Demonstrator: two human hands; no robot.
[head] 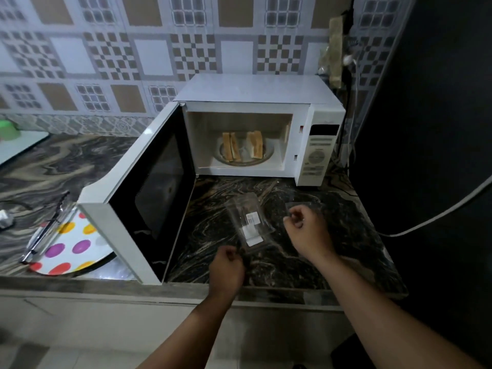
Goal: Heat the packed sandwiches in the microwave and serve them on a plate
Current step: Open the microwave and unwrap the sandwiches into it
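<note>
Sandwiches (243, 148) sit inside the open microwave (266, 107), on its turntable. Left hand (227, 265) pinches a wrapper (250, 222) just in front; right hand (306, 225) curled on another wrapper, hard to tell. Drop wrappers, shut door (149, 203) w/ a firm push.

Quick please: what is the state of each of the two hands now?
Left hand: pinches the near end of the clear wrapper.
Right hand: fingers curled; whether it holds anything cannot be told.
</note>
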